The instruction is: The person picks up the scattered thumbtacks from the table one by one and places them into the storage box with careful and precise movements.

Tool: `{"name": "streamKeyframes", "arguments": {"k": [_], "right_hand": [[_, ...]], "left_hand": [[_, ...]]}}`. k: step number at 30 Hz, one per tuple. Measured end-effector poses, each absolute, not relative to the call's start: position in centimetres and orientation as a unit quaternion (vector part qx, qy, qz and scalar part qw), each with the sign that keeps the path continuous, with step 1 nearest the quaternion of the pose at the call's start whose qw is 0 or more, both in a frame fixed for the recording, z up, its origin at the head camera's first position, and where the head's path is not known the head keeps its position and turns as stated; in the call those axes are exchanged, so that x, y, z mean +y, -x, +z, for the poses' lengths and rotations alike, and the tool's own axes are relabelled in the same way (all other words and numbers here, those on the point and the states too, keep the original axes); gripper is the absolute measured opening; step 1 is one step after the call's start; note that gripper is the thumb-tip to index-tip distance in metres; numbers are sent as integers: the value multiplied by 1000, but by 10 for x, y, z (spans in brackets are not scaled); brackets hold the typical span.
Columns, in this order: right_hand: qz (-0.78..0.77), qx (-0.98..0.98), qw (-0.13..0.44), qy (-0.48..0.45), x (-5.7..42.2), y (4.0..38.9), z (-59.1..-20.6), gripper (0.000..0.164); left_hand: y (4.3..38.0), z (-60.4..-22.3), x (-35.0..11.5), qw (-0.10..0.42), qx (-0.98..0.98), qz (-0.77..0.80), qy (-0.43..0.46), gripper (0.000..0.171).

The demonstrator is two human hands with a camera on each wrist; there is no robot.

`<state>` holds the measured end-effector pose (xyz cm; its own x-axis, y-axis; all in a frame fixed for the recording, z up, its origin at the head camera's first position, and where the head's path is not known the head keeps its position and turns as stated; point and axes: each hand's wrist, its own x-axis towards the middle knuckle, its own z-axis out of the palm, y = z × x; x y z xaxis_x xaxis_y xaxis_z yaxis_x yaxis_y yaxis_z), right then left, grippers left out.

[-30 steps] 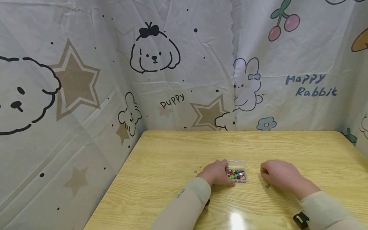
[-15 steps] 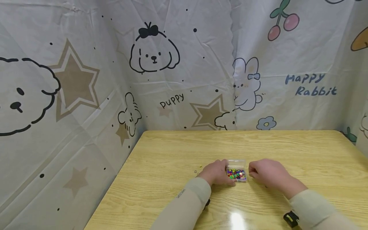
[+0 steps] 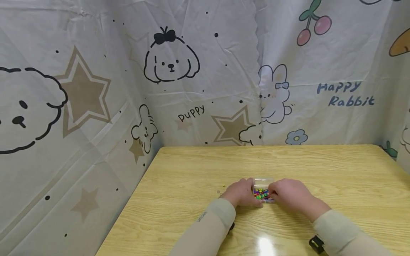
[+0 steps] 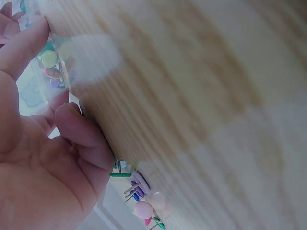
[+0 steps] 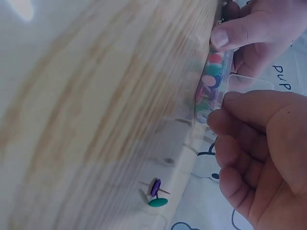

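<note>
A small clear plastic box (image 3: 261, 195) of colourful thumbtacks stands on the table, its transparent lid (image 3: 263, 182) raised at the back. My left hand (image 3: 241, 192) holds the box at its left side, thumb along the front. In the left wrist view, several thumbtacks in the box (image 4: 49, 60) show through its wall. My right hand (image 3: 292, 195) is at the box's right end with fingers curled. Its thumb and forefinger meet in a pinch; in the right wrist view a pale thumbtack (image 5: 202, 115) shows right at those fingertips, mostly hidden.
A purple thumbtack (image 5: 155, 187) and a green thumbtack (image 5: 158, 202) lie together on the wooden table (image 3: 192, 167), right of the box. Left of the left hand are several loose thumbtacks (image 4: 137, 187). A printed cloth (image 3: 205, 89) hangs behind the table.
My right hand has moved left from beside the loose thumbtacks to the box, and now covers its right end. The left hand and the box have stayed in place.
</note>
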<state>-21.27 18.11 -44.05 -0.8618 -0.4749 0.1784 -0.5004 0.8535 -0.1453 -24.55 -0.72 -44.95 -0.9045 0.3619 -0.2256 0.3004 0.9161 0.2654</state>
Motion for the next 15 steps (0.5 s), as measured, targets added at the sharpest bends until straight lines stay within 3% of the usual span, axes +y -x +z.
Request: {"name": "streamKeyframes", "arguments": {"k": [15], "right_hand": [[106, -964, 67, -236, 179, 219, -448, 20]], "left_hand": [[247, -450, -8, 140, 970, 111, -166, 52]]}}
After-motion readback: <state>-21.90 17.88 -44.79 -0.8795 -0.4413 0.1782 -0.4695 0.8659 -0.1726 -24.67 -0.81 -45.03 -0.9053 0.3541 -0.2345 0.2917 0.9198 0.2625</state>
